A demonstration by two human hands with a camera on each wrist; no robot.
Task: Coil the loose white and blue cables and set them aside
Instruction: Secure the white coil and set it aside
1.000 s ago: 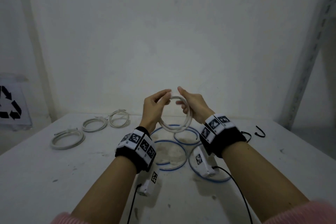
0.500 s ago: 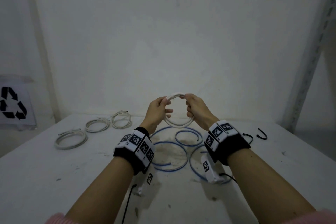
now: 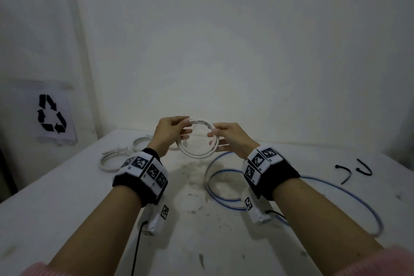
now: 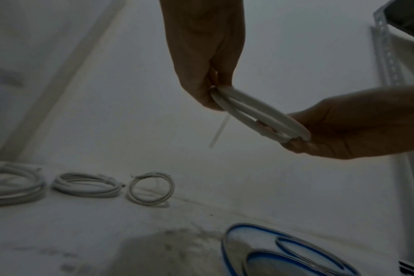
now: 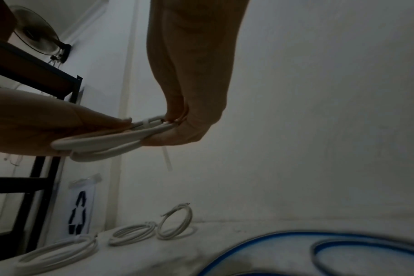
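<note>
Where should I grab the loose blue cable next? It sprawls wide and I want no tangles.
Judging by its pose, take the blue cable at the small inner loops from above: the strands overlap there, so one pinch gathers several turns.

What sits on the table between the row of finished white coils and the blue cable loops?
Nothing: between the white coils and the blue cable the left wrist view shows only bare, smudged table.

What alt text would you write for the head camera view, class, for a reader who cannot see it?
Two hands, left hand and right hand, hold a small white cable coil above a white table. Finished white coils lie at left; a loose blue cable sprawls at right.
</note>
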